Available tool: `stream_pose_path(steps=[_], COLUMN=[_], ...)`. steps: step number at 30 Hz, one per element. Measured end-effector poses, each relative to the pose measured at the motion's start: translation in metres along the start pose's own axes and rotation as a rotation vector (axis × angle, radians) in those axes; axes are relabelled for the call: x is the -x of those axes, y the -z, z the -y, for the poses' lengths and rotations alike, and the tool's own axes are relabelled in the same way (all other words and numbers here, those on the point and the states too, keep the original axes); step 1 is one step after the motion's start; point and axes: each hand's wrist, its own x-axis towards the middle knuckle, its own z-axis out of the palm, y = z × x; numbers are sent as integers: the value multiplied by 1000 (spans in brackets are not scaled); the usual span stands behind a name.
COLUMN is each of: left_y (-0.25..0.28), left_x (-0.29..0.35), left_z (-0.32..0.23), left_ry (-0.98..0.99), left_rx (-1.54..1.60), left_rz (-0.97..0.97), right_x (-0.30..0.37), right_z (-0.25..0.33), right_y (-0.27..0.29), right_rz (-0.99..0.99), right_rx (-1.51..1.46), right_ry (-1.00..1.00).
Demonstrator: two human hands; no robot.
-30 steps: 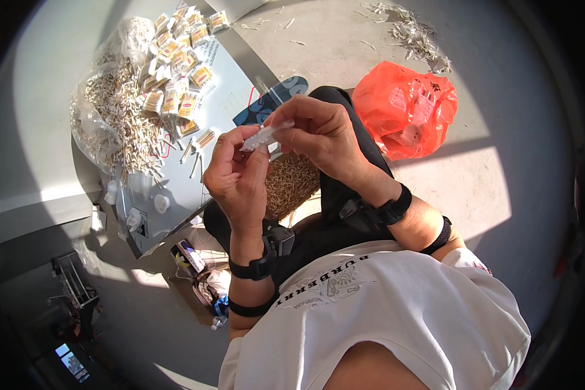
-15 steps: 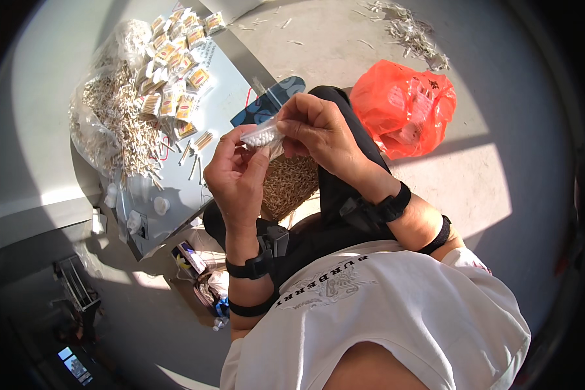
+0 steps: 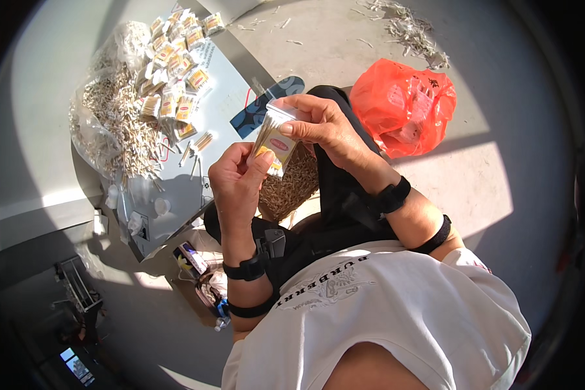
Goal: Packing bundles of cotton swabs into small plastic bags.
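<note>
1. The left hand point(image 3: 233, 185) pinches the lower left part of a clear packet of cotton swabs point(image 3: 281, 144), its thumb pressed on the front and its other fingers behind; the right hand point(image 3: 331, 133) grasps the same packet by its upper right side, thumb likewise in front.
2. The packet is held up between the two hands, slightly tilted, with its yellow label and red oval facing the camera; white swab tips show at its lower end, and a clear flap stands at its top.
3. Below the packet, near the person's lap, is a container of loose swabs point(image 3: 289, 188), partly hidden by the hands.
4. To the left stands a grey table point(image 3: 192, 185); on it lie a heap of loose swabs point(image 3: 133, 133) beside crumpled clear plastic point(image 3: 88, 123), a cluster of filled packets point(image 3: 179, 62), a few separate swabs point(image 3: 203, 142) and a round white object point(image 3: 162, 207).
5. To the right, beside the person's leg, sits a red plastic bag point(image 3: 403, 107); pale scraps point(image 3: 413, 36) lie on the floor beyond it.
</note>
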Motion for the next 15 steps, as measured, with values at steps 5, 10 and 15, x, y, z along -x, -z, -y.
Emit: stream_pose_path(steps=[5, 10, 15], left_y=[-14, -19, -30], left_x=[4, 5, 8], left_z=[-8, 1, 1], left_ry=[-56, -149, -318], left_rx=[161, 96, -89], left_rz=[-52, -138, -287], right_x=[-2, -6, -4], right_z=[-9, -29, -40], right_y=[13, 9, -1], right_rz=[169, -47, -95], right_rx=[68, -112, -273], right_ry=[54, -6, -93])
